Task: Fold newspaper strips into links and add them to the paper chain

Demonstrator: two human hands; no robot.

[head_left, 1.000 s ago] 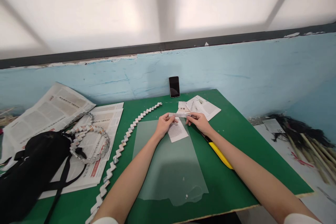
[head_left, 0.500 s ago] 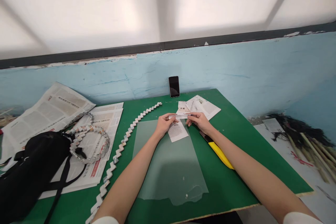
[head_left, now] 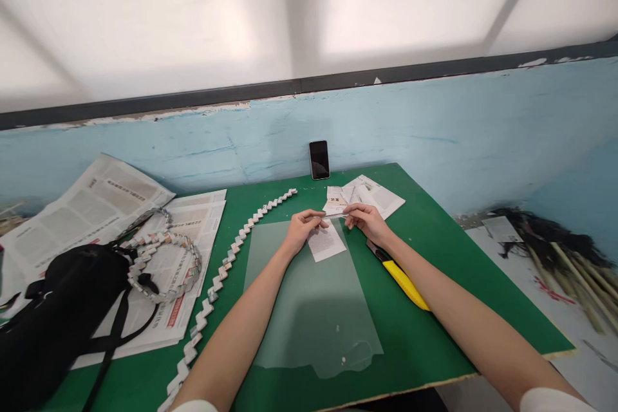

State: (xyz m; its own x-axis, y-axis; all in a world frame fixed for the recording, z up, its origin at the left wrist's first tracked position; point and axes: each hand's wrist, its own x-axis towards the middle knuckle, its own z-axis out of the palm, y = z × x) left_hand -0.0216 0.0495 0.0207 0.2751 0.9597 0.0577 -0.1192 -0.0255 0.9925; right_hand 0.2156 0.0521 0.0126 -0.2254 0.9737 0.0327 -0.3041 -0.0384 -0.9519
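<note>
Between my two hands a narrow folded paper strip (head_left: 334, 214) is stretched level above the green table. My left hand (head_left: 305, 228) pinches its left end, and my right hand (head_left: 365, 220) pinches the right end. Under them a small printed paper piece (head_left: 327, 243) lies partly on a translucent sheet (head_left: 313, 309). More cut newspaper pieces (head_left: 383, 198) lie just behind my right hand. A yellow-handled knife (head_left: 404, 284) rests beside my right forearm.
A zigzag folded-paper chain (head_left: 224, 268) curves along the left of the green table (head_left: 425, 347). Farther left are newspapers (head_left: 205, 209), a coiled paper chain (head_left: 193, 264) and a black bag (head_left: 72, 296). A phone (head_left: 319, 159) leans against the wall.
The strip between my hands looks narrower now, and my fingers have closed in along it slightly. The other things lie as before.
</note>
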